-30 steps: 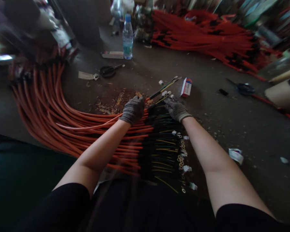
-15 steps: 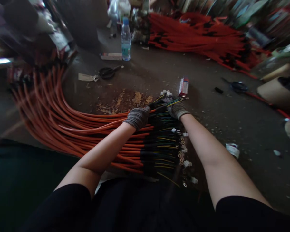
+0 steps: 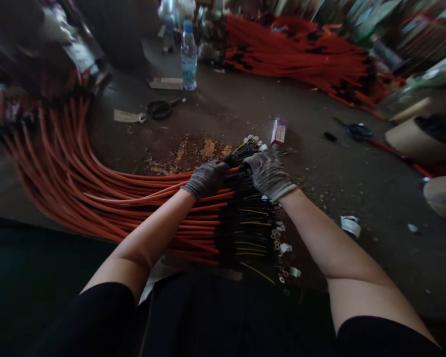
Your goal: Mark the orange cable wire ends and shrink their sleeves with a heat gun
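A fan of orange cables (image 3: 96,188) lies on the floor, curving from the far left to just in front of me. Their black-sleeved ends (image 3: 241,223) carry thin yellow and green wires with white connectors. My left hand (image 3: 206,178), in a grey glove, is closed round one orange cable where its black sleeve begins. My right hand (image 3: 268,171), also gloved, is curled over that cable's thin wires (image 3: 247,148), which stick out past the fingers toward a small red and white box (image 3: 278,131).
A water bottle (image 3: 188,54) and black scissors (image 3: 162,108) stand and lie farther back on the dirty floor. A second heap of orange cables (image 3: 308,49) fills the far right. A black tool (image 3: 357,131) and paper scraps (image 3: 351,225) lie to the right.
The lifted cable end came down from pointing up and right to lying low by the bundle. My right hand has moved over its wires and closed; my left hand has shifted slightly nearer.
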Demonstrator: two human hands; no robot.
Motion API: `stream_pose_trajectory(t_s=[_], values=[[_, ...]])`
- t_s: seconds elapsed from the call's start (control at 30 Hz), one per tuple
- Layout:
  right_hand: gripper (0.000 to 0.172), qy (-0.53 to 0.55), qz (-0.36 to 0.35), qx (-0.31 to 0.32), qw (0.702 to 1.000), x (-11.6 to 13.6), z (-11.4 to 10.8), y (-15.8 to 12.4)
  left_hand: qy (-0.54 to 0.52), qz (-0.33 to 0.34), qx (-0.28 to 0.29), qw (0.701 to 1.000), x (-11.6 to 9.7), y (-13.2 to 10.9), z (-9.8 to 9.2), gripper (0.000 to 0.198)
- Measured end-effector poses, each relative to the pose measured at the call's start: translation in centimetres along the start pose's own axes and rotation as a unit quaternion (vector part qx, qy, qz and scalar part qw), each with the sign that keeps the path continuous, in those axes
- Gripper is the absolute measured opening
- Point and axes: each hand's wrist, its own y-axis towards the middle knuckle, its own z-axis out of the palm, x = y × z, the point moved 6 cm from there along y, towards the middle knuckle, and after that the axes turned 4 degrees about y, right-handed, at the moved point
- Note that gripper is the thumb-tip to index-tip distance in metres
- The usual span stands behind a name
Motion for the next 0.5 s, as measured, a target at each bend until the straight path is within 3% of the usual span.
stream_pose_trajectory(t_s=[0.23, 0.5], values=[[0.029, 0.021, -0.024, 0.017, 0.999, 0.0, 0.2, -0.3, -0.025, 0.014, -0.026, 0.999, -0.2, -0.2, 0.4, 0.032], [0.03, 0.036, -0.013, 0.105, 0.994, 1.4, 0.4, -0.2, -0.04, 0.026, -0.004, 0.999, -0.1, -0.3, 0.5, 0.03]])
